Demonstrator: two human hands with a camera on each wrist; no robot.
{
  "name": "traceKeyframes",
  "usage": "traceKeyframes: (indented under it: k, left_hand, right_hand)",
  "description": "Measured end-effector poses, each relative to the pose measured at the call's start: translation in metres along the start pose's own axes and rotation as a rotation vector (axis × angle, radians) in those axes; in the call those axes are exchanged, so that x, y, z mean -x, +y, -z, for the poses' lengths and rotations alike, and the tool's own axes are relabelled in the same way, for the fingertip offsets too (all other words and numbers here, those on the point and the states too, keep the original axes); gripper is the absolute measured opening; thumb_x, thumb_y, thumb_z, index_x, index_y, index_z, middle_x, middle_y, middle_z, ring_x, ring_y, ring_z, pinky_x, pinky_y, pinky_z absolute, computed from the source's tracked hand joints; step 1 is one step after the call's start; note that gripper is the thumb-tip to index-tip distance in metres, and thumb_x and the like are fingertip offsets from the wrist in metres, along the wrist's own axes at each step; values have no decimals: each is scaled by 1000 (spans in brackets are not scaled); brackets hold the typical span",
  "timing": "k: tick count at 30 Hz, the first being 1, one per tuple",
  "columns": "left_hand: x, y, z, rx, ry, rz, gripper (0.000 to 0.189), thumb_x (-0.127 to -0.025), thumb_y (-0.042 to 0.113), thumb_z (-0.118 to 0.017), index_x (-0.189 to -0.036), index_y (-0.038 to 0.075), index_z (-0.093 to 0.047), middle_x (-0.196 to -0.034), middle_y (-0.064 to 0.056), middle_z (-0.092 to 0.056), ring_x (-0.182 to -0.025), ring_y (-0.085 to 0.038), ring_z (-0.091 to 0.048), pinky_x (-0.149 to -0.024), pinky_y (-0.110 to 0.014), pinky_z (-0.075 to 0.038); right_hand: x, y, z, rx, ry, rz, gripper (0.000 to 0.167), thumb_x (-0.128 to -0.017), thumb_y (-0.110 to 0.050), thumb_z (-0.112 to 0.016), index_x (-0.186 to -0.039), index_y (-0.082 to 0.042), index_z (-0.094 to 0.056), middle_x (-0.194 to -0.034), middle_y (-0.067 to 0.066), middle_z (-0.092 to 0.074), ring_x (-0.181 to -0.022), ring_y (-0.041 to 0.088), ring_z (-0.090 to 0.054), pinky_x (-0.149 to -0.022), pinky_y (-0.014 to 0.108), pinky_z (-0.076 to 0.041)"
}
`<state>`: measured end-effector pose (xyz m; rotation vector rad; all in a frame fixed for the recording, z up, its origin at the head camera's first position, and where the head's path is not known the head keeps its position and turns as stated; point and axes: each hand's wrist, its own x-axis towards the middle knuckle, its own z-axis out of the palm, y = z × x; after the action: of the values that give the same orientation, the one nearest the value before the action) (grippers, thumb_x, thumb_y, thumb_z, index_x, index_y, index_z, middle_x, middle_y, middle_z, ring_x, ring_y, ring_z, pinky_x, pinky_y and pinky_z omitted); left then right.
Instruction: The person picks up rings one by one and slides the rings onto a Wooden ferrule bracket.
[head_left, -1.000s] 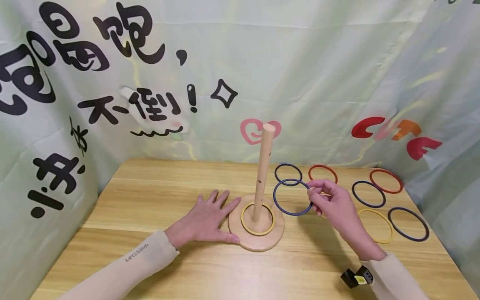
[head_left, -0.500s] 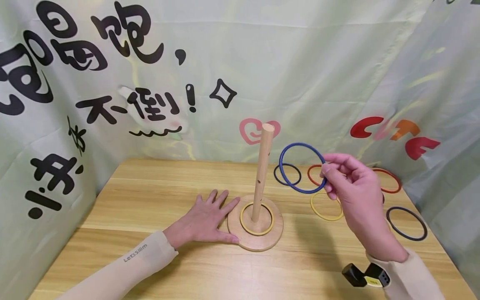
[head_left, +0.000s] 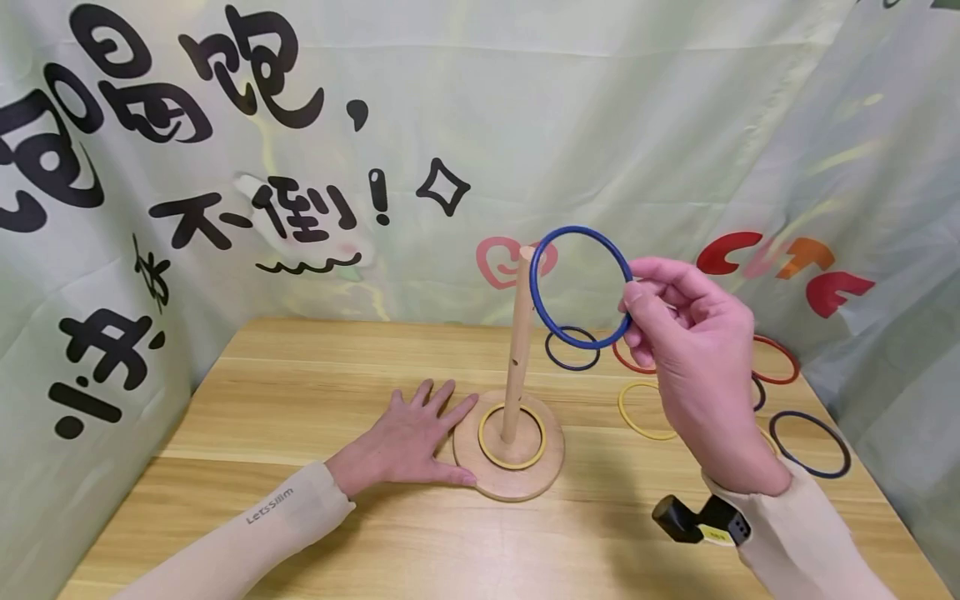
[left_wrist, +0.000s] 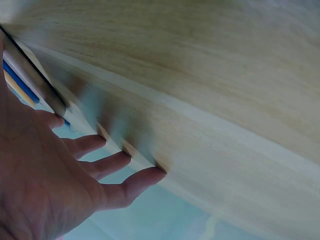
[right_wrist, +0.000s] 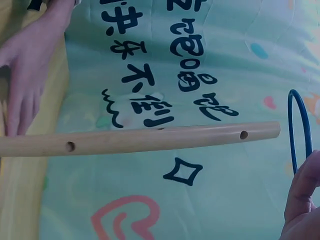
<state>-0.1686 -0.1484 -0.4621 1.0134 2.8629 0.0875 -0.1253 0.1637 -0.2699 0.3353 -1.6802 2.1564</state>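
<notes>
Between thumb and fingers my right hand [head_left: 693, 358] pinches a blue ring [head_left: 545, 315] by its right side, held up in the air beside the top of a wooden peg [head_left: 517, 342]. In the head view the ring's left edge overlaps the peg top; the right wrist view shows the ring [right_wrist: 291, 127] just beyond the peg's end, apart from it. My left hand [head_left: 412, 437] lies flat with spread fingers, thumb and forefinger touching the round wooden base [head_left: 513, 486]. Around the peg's foot, on the base, lies a yellow ring [head_left: 483, 446].
Right of the peg, several rings lie on the wooden table [head_left: 300, 367]: a blue ring [head_left: 573, 368], a yellow ring [head_left: 633, 429], a red ring [head_left: 783, 350] and a dark blue ring [head_left: 810, 476] among them. A printed curtain [head_left: 600, 125] hangs behind.
My right hand has lifted the blue ring from low beside the peg, first rightward, then up and left to the peg top's height. The left hand has stayed in place.
</notes>
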Motion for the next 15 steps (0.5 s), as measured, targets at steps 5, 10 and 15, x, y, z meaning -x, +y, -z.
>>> traceKeyframes:
  k: [5,10,15]
  left_hand:
    - [0,0,1,-1,-1,-5,119,-85,98,-51,-176,23,-29,-173,-25,-32,-152,-58,-35,-101,-84,-37]
    - [0,0,1,-7,-10,3,119,-85,98,-50,-176,25,-27,-174,-24,-31,-153,-58,-34,-102,-83,-37]
    - [-1,0,0,-18,-12,6,120,-84,99,-49,-176,26,-27,-174,-24,-31,-153,-57,-34,-102,-82,-38]
  right_hand:
    - [-8,0,-11,53,-26,30,20,-99,1,-78,-118,7,-75,-85,16,-67,-56,18,-60,-49,22,-50]
    - [-12,9,-18,121,-49,14,17,-99,1,-76,-116,3,-77,-83,13,-66,-53,17,-60,-49,23,-49]
    - [-9,26,-16,176,-83,-22,17,-100,1,-74,-117,5,-75,-81,11,-66,-53,14,-61,-49,23,-50]
